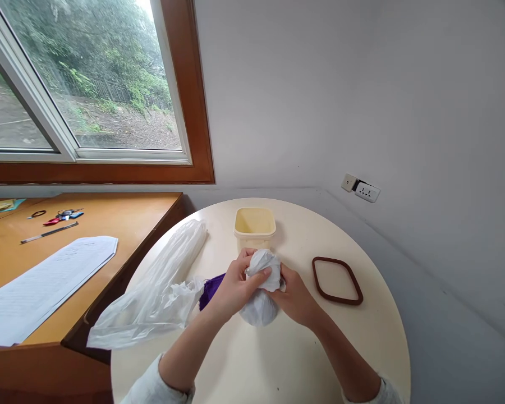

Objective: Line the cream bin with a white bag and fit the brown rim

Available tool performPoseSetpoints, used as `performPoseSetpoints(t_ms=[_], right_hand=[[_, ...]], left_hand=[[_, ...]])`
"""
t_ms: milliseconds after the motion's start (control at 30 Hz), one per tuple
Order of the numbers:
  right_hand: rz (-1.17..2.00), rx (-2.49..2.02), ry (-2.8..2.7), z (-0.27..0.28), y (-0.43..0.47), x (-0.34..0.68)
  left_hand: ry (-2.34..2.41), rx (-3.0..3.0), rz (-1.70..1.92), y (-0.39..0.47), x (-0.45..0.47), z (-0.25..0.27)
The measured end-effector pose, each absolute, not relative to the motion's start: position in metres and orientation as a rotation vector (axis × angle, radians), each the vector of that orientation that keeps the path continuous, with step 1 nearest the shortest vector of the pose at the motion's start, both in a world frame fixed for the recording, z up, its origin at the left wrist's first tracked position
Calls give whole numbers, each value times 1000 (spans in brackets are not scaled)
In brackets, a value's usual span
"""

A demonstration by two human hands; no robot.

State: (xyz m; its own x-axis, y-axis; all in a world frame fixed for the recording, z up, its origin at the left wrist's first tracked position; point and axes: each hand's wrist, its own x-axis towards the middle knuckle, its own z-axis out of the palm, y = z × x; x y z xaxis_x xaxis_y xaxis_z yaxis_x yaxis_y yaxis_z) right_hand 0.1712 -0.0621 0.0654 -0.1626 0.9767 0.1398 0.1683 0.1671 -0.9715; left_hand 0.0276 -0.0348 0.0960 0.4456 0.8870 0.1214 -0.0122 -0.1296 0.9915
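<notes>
Both of my hands are closed around a bunched white plastic bag point(260, 310) over the middle of the round table. My left hand point(239, 280) grips its gathered upper part, thumb laid across the front. On the other side my right hand point(293, 292) pinches the bag's edge; some of its fingertips are hidden behind the plastic. The lower part of the bag bulges round, and its contents cannot be made out. Just beyond the hands stands an open pale yellow container point(255, 234). Purple cloth point(211, 290) lies partly hidden behind my left wrist.
A crumpled clear plastic bag point(160, 297) covers the left of the round table point(303, 359). At right lies a brown rounded-square ring point(337, 297). The wooden desk point(143, 224) at left bears papers point(54, 283), a pen point(49, 232) and keys point(65, 215). A wall stands behind.
</notes>
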Motion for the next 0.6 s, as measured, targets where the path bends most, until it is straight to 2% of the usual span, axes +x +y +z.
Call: performPoseSetpoints(t_ms=[233, 400, 600], right_hand=[[696, -1350, -1417, 77, -34, 236], [401, -1489, -1217, 83, 40, 302], [192, -1625, -1168, 57, 134, 336]], left_hand=[[997, 1700, 1053, -22, 5, 76], [1222, 1749, 986, -13, -11, 32], [1372, 1673, 1086, -5, -18, 7]])
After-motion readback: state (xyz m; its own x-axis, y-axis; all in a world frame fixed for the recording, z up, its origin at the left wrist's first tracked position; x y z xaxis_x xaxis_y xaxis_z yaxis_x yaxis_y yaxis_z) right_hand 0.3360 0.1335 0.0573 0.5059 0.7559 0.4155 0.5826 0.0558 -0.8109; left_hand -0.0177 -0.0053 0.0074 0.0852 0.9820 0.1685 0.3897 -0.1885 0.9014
